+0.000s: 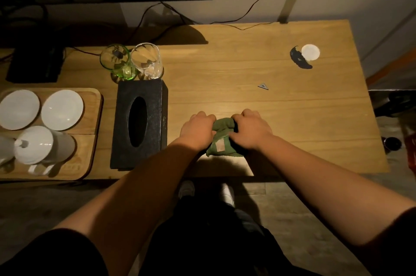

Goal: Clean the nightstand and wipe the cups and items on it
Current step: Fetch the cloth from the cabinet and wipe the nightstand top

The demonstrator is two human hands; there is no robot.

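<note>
Nightstand (258,68), a broad wooden top seen from the head view, carrying from largest to smallest: a wooden tray (90,122) at the left edge with two white saucers (62,109) and an overturned white cup (45,145); a black tissue box (140,122) just right of the tray, its long axis running toward the wall; a green glass (116,62) and a clear glass (147,61) side by side, just beyond the box's far end; a green cloth (221,138) bunched near the front edge; a small white disc (310,52) far right. Left hand (197,128) and right hand (252,130) flank the cloth, fingers curled over it from either side, both gripping the wad. The glasses lie forward and to the left of the cloth, the cup and saucers farther left, so the left hand is the nearer to all of them; the bare wood to the right falls to the right hand. Judged step: gathering the cloth before wiping
</note>
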